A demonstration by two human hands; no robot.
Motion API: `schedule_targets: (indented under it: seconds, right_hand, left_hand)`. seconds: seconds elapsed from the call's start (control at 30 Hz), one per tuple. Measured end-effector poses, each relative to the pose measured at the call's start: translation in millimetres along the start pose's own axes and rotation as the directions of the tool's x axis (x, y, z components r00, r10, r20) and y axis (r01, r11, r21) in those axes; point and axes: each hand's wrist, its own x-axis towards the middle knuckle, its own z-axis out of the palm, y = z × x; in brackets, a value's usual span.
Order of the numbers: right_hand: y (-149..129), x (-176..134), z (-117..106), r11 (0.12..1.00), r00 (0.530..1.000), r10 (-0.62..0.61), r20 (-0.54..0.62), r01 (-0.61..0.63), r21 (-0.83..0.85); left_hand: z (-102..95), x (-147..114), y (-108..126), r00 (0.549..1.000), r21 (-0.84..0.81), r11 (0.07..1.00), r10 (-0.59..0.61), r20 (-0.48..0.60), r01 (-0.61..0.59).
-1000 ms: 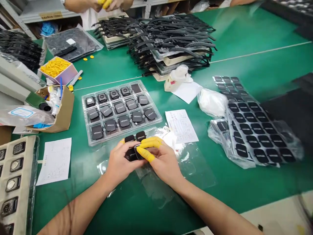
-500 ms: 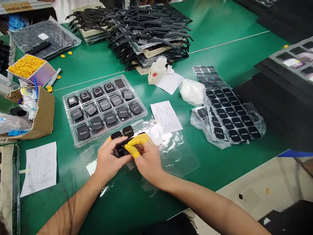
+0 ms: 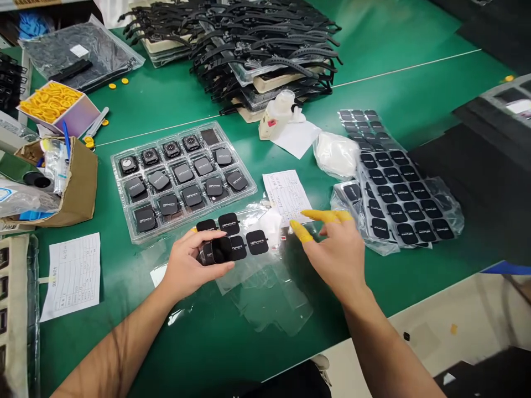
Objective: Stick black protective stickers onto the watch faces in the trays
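My left hand (image 3: pixel 186 262) is closed around the edges of a strapless smartwatch (image 3: pixel 221 250), its glossy black face tilted up. Just beyond it lies a clear sheet of black square screen stickers (image 3: pixel 258 242) with white lettering, partly hidden by the watch and fingers. My right hand (image 3: pixel 338 249) hovers to the right of the sheet with nothing in it. Yellow finger cots cover its fingertips, and thumb and forefinger are apart. Behind the left hand, a clear plastic tray (image 3: pixel 174 221) holds several watch bodies, many topped with the same lettered black squares.
More sticker sheets (image 3: pixel 392 190) are stacked at right, beside a white bundle (image 3: pixel 336 153). A white bottle (image 3: pixel 276 116) stands before piled black straps (image 3: pixel 265 50). At left are a box of yellow finger cots (image 3: pixel 81 113), a cardboard box (image 3: pixel 78 182) and a printed paper (image 3: pixel 74 276).
My right hand has let go of the watch and moved right, its fingers spreading apart. The left hand still holds the watch, and more of the sticker sheet now shows. The view has shifted slightly.
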Motion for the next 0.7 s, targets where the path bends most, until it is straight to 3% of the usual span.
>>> schedule_targets:
  seconds: [0.1,0.17,0.27,0.33,0.37,0.4,0.43,0.47,0.5,0.53,0.63,0.7]
  right_hand:
    - [4.5,6.8,10.7,0.931,0.946,-0.302,0.119,0.320,-0.179]
    - [6.1,12.3,11.0,0.879,0.902,-0.408,0.142,0.430,-0.206]
    - [-1.3,15.4,2.5,0.905,0.907,-0.402,-0.127,0.371,-0.209]
    - [-19.2,10.5,1.5,0.901,0.882,-0.434,-0.186,0.420,-0.108]
    - [-31.3,6.3,5.1,0.858,0.850,-0.512,-0.124,0.511,-0.042]
    - [-44.1,1.7,11.7,0.774,0.774,-0.633,-0.007,0.633,0.033]
    - [-56.0,-2.7,20.5,0.675,0.668,-0.738,0.098,0.730,0.104]
    - [-66.0,-6.4,30.7,0.602,0.585,-0.797,0.150,0.791,0.112]
    - [-73.2,-9.2,40.8,0.563,0.546,-0.823,0.154,0.820,0.103]
    - [-77.5,-11.1,49.8,0.565,0.550,-0.822,0.147,0.821,0.087]
    - [-76.8,-13.3,64.4,0.643,0.626,-0.765,0.155,0.758,0.112]
    - [-71.6,-12.5,64.3,0.646,0.617,-0.762,0.197,0.745,0.165]
  left_hand:
    - [0.5,0.8,-2.8,1.000,-0.012,1.000,0.007,-0.004,-0.007]
    - [1.8,1.1,-4.7,1.000,-0.011,1.000,0.013,-0.025,-0.013]
    - [3.5,1.4,-5.5,0.999,-0.034,0.999,-0.009,-0.035,0.008]
    - [4.0,1.5,-5.4,0.999,-0.048,0.999,-0.011,-0.036,0.009]
    - [4.1,1.4,-5.5,0.999,-0.039,0.999,0.000,-0.041,-0.001]
    - [4.1,1.3,-5.7,0.999,-0.014,1.000,0.016,-0.047,-0.017]
    - [4.2,1.1,-6.1,0.998,0.024,0.999,0.033,-0.052,-0.032]
    - [4.4,0.8,-6.5,0.997,0.066,0.997,0.048,-0.057,-0.044]
    - [4.7,0.4,-7.0,0.996,0.097,0.994,0.059,-0.063,-0.053]
    - [5.1,0.0,-7.3,0.995,0.116,0.991,0.070,-0.072,-0.062]
    - [6.5,-1.0,-8.0,0.992,0.123,0.988,0.099,-0.082,-0.089]
    - [7.2,-1.0,-8.2,0.992,0.135,0.986,0.106,-0.063,-0.097]
